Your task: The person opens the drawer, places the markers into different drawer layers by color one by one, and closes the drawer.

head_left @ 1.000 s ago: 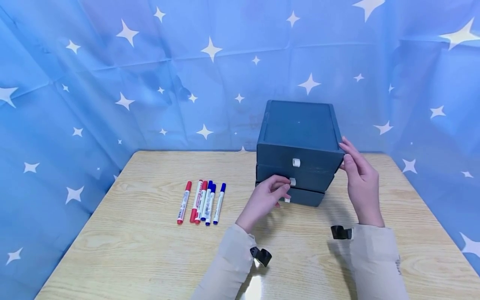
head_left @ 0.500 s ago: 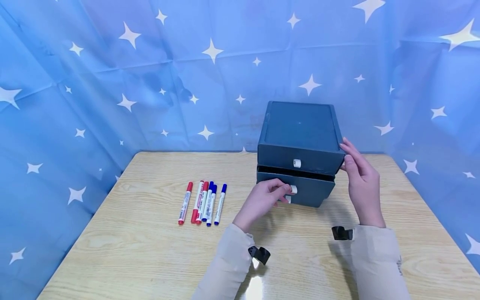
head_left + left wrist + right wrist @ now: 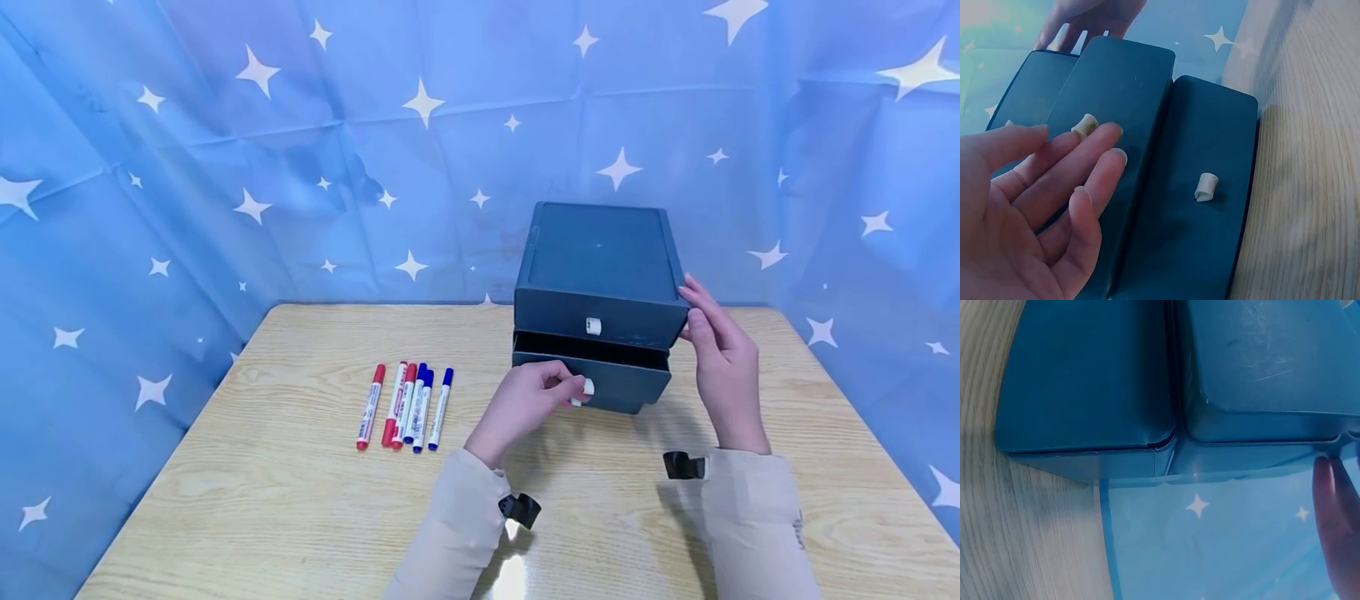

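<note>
A dark blue drawer cabinet (image 3: 597, 254) with three stacked drawers stands at the back right of the table. Its middle drawer (image 3: 630, 379) is partly pulled out, showing a dark gap under the top drawer (image 3: 551, 311). At the front of that middle drawer, my left hand (image 3: 521, 408) pinches its small white pull tab (image 3: 1085, 125) with thumb and fingertips. My right hand (image 3: 727, 375) rests on the cabinet's right side, fingers stretched along it. The bottom drawer (image 3: 1191, 137) is in, with its own white tab (image 3: 1206, 187). The drawer's inside is too dark to make out.
Left of the cabinet, several red-capped markers (image 3: 371, 407) and blue-capped markers (image 3: 440, 408) lie on the wooden table (image 3: 300, 500). A blue curtain (image 3: 480, 150) with white stars hangs behind. Black straps (image 3: 520, 510) sit at the sleeve cuffs.
The middle drawer has slid out toward me with my left hand at its tab, and the gap above it has widened. My right hand has stayed at the cabinet's side.
</note>
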The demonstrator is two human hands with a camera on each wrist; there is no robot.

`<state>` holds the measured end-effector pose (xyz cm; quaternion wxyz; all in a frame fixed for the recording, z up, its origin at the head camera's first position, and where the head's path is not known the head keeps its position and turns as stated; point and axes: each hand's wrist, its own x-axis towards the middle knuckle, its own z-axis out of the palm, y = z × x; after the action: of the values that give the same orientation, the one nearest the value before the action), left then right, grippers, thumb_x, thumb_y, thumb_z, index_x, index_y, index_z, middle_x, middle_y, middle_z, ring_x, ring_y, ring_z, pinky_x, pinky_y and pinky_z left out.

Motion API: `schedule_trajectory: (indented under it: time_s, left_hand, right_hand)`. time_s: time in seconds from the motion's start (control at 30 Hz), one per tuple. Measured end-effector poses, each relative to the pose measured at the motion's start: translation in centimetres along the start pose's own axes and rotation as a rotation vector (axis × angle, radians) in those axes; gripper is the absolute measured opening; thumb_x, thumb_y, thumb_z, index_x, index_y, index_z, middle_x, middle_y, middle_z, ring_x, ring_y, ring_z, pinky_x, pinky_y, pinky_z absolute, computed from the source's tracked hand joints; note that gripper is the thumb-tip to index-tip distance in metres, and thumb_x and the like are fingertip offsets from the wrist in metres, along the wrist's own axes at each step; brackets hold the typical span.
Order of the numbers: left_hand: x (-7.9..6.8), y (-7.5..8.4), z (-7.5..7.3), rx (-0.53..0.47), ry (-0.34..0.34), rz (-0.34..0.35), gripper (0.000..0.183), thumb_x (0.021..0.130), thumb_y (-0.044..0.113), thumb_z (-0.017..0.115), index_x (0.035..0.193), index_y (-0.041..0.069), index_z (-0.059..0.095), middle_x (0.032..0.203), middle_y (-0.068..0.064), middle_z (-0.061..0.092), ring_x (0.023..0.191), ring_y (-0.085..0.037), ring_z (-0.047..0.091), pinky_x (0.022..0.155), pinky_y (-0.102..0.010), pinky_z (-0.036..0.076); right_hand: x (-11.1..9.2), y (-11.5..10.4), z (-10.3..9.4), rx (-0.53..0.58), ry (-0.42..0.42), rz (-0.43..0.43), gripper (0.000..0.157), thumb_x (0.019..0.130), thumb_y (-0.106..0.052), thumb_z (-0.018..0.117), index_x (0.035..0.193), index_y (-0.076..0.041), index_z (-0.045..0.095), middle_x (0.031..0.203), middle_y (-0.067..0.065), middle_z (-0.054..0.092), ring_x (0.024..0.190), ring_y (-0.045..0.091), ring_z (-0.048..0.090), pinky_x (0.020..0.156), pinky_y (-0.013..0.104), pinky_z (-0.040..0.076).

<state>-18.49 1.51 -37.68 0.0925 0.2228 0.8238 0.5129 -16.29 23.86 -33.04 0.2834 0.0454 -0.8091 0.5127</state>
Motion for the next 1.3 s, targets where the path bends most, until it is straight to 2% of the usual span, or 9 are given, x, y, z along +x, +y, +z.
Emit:
schedule_trajectory:
  time_s: [0.1, 0.23, 0.33, 0.53, 0.77, 1.0, 1.13, 1.23, 1.3]
  left_hand:
    - [-0.1, 0.2, 0.1, 0.067, 0.022, 0.013, 0.026, 0.087, 0.046, 0.051, 0.079, 0.024, 0.064, 0.075, 0.016, 0.063, 0.070, -0.008, 0.059, 0.059, -0.026, 0.044]
    - [-0.2, 0.5, 0.3, 0.109, 0.038, 0.009, 0.018, 0.086, 0.043, 0.053, 0.082, 0.027, 0.061, 0.074, 0.011, 0.062, 0.066, -0.008, 0.059, 0.056, -0.026, 0.044]
    - [-0.2, 0.6, 0.4, 0.128, 0.044, 0.015, 0.010, 0.085, 0.039, 0.058, 0.083, 0.029, 0.057, 0.076, 0.011, 0.061, 0.066, -0.005, 0.056, 0.057, -0.024, 0.044]
    - [-0.3, 0.6, 0.4, 0.131, 0.039, 0.046, 0.008, 0.083, 0.032, 0.062, 0.086, 0.029, 0.055, 0.082, 0.018, 0.057, 0.071, -0.001, 0.054, 0.063, -0.022, 0.044]
    - [-0.4, 0.6, -0.1, 0.137, -0.078, 0.057, 0.024, 0.085, 0.039, 0.057, 0.108, 0.031, 0.061, 0.092, 0.018, 0.057, 0.076, -0.001, 0.054, 0.068, -0.022, 0.045]
    - [-0.8, 0.5, -1.5, 0.106, -0.230, 0.049, 0.029, 0.085, 0.043, 0.055, 0.110, 0.032, 0.062, 0.107, 0.017, 0.057, 0.090, 0.000, 0.053, 0.075, -0.023, 0.044]
    - [-1.1, 0.5, -2.2, 0.075, -0.307, 0.046, 0.030, 0.085, 0.042, 0.055, 0.111, 0.030, 0.063, 0.104, 0.016, 0.059, 0.090, -0.004, 0.056, 0.074, -0.024, 0.046]
    - [-1.4, 0.7, -2.4, 0.071, -0.336, 0.030, 0.032, 0.085, 0.044, 0.055, 0.113, 0.029, 0.062, 0.097, 0.014, 0.061, 0.083, -0.012, 0.058, 0.068, -0.025, 0.047]
    - [-1.5, 1.0, -2.4, 0.091, -0.348, 0.027, 0.034, 0.086, 0.045, 0.053, 0.114, 0.029, 0.061, 0.096, 0.014, 0.061, 0.079, -0.012, 0.059, 0.067, -0.025, 0.047]
  right_hand:
    - [0.0, -0.1, 0.0, 0.002, -0.001, -0.001, 0.034, 0.095, -0.026, 0.041, 0.128, -0.020, 0.050, 0.136, -0.007, 0.040, 0.111, 0.008, 0.048, 0.080, 0.017, 0.041]
    - [0.1, -0.3, 0.1, 0.007, -0.006, -0.004, 0.034, 0.095, -0.026, 0.040, 0.128, -0.020, 0.050, 0.136, -0.007, 0.040, 0.112, 0.009, 0.048, 0.081, 0.017, 0.041]
    - [0.0, -0.4, 0.1, 0.003, -0.010, -0.003, 0.034, 0.095, -0.026, 0.040, 0.128, -0.021, 0.050, 0.136, -0.006, 0.040, 0.114, 0.009, 0.047, 0.080, 0.015, 0.040]
    - [0.0, -0.4, 0.1, -0.005, -0.009, -0.001, 0.034, 0.095, -0.026, 0.040, 0.128, -0.021, 0.050, 0.136, -0.007, 0.040, 0.113, 0.008, 0.047, 0.080, 0.015, 0.040]
    - [0.0, -0.3, 0.0, -0.007, -0.008, 0.000, 0.034, 0.095, -0.026, 0.040, 0.128, -0.022, 0.050, 0.137, -0.007, 0.040, 0.113, 0.008, 0.047, 0.080, 0.015, 0.040]
    - [-0.1, -0.2, -0.1, -0.013, -0.001, 0.005, 0.034, 0.095, -0.028, 0.040, 0.128, -0.022, 0.050, 0.136, -0.008, 0.040, 0.111, 0.008, 0.048, 0.081, 0.017, 0.041]
    - [-0.1, -0.1, -0.1, -0.005, -0.003, 0.007, 0.035, 0.095, -0.027, 0.040, 0.128, -0.021, 0.050, 0.136, -0.008, 0.040, 0.112, 0.008, 0.048, 0.081, 0.016, 0.041]
    - [-0.1, 0.0, -0.1, 0.000, -0.005, 0.008, 0.035, 0.095, -0.027, 0.040, 0.128, -0.021, 0.050, 0.136, -0.008, 0.039, 0.112, 0.008, 0.047, 0.081, 0.016, 0.041]
    - [-0.2, 0.0, -0.1, -0.002, -0.003, 0.013, 0.035, 0.095, -0.027, 0.040, 0.128, -0.021, 0.050, 0.136, -0.008, 0.040, 0.110, 0.007, 0.049, 0.081, 0.015, 0.040]
